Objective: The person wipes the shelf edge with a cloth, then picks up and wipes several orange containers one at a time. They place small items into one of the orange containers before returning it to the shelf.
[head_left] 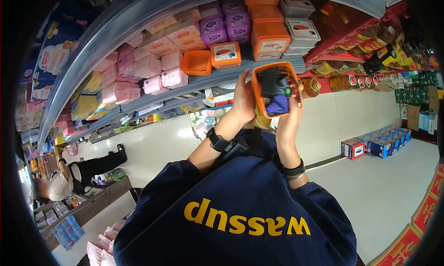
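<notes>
Between my two hands is an open orange plastic container (255,88), tilted so that its inside faces me. Dark objects (268,81), a purple piece (278,104) and small bits with green on them lie in it; I cannot make out their kinds. My left hand (243,98) is against the container's left side, fingers pointing up along it. At the lower right, my right hand (290,120) grips the rim with its fingers over the edge. On the shelf just beyond stand an orange tub (196,63) and an orange box with a printed label (226,56).
Shelves ahead hold pink packs (148,66), purple packs (213,30) and stacked orange boxes (269,37). Oil bottles (342,83) line a red shelf at right. Blue cartons (381,141) stand on the floor. Another person (69,178) is at far left.
</notes>
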The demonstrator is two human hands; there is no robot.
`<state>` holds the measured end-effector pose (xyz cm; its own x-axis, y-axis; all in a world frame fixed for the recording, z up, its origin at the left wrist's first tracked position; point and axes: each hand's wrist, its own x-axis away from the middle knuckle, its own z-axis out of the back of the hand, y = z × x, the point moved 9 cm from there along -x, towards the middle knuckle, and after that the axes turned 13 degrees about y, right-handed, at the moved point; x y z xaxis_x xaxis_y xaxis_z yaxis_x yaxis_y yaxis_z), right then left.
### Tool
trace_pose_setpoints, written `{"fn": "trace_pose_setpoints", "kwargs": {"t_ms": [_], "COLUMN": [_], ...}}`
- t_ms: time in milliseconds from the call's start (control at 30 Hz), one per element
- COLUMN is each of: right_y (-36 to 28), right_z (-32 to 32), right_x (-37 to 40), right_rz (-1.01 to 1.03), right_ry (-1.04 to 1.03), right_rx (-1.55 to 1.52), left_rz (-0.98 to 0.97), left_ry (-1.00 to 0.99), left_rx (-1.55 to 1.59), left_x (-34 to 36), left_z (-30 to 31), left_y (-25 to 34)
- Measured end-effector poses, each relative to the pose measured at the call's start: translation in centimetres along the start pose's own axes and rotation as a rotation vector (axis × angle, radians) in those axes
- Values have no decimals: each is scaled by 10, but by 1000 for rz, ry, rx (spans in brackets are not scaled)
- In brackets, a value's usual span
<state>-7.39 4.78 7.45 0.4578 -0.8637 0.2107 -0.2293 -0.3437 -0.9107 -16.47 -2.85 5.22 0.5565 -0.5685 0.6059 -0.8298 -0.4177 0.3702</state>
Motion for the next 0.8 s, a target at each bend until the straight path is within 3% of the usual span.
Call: {"fn": "trace_pose_setpoints", "kwargs": {"t_ms": [33, 133, 200, 300, 367, 467, 567, 633, 800], "right_y": [-11, -24, -30, -42, -46, -61, -52, -50, -56], "right_z": [-7, -16, -20, -26, -30, -56, -52, -50, -58], "right_x": [7, 11, 15, 27, 36, 59, 47, 42, 37], "right_rz": [132, 200, 553, 556, 570, 818, 776, 744, 875], "right_ry": [-30, -83, -158, -139, -147, -303, -216, -198, -153], "right_rx": [133, 245, 626, 599, 527, 767, 745, 691, 752], "left_rz": [-3, 14, -2, 9, 22, -1, -100, -210, -146], "left_ry": [-2, -111, -114, -161, -77, 10, 55, 184, 142], "left_rx": [2, 85, 114, 181, 249, 231, 141, 25, -13], "left_x": [0, 8, 9, 10, 8, 0, 7, 18, 20], "left_z": [2, -5, -1, 2, 8, 23, 20, 20, 26], "left_y": [0, 2, 2, 0, 1, 3, 11, 20, 11]}}
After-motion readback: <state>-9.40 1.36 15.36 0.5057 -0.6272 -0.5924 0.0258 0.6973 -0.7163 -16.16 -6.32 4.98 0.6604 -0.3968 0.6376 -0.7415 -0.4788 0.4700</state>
